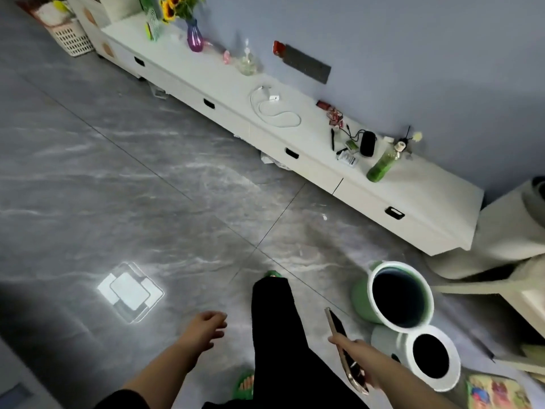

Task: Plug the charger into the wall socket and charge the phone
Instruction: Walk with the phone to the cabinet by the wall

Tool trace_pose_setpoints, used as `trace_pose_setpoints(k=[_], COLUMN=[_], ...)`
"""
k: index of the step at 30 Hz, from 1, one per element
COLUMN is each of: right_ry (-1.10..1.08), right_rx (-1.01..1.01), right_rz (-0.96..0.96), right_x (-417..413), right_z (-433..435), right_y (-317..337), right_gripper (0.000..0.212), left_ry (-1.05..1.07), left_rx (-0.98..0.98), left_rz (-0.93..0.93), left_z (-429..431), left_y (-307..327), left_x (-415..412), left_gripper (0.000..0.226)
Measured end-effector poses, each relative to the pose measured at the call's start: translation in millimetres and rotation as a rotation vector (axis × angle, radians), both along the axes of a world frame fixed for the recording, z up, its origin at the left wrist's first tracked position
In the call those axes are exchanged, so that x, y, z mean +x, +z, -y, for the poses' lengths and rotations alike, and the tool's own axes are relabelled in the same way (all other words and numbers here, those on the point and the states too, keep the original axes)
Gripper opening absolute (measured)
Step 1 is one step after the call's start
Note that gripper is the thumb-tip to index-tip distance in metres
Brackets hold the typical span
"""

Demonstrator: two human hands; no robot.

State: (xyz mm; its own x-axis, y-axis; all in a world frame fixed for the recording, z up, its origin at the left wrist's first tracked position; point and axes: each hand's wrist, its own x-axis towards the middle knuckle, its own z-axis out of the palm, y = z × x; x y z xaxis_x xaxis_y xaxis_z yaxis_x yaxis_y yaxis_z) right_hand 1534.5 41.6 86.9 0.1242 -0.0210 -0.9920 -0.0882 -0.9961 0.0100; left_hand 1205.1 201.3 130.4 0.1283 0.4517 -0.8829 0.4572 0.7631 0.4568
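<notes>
phone (345, 349) gripped in my r hand (361, 354); l hand (208, 324) empty, fingers loosely spread. white charger (272, 98) w/ coiled cable (275, 112) lies on low white cabinet (442, 184), well ahead. walk over, take charger by plug body w/ l, not cable.

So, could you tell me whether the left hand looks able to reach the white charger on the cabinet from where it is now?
Probably not yet. The left hand is empty and low beside the leg, while the white charger lies on the cabinet across open floor. Nothing blocks the way; the person would likely need to step closer.
</notes>
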Motion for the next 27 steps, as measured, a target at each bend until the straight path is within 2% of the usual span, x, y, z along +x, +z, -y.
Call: trace_pose_setpoints(k=[6,11,16,22,27], right_ry=[-0.001,0.044,0.009,-0.107,-0.230], right_rx=[0.067,0.119,0.270,0.290,0.268], right_rz=[0.037,0.007,0.051,0.083,0.091], right_x=[40,47,48,54,66], right_z=[-147,-289,-409,-517,-568], right_y=[3,21,27,23,29], right_gripper=[0.076,0.064,0.045,0.057,0.073], left_ry=[0.091,0.168,0.214,0.100,-0.090], left_rx=[0.010,0.018,0.014,0.009,0.007], left_rz=[-0.028,-0.066,-0.105,-0.092,-0.076], left_z=[-118,-210,-311,-453,-557], left_y=[10,17,11,3,0], left_x=[51,64,62,80,115], left_gripper=[0.027,0.024,0.022,0.015,0.015])
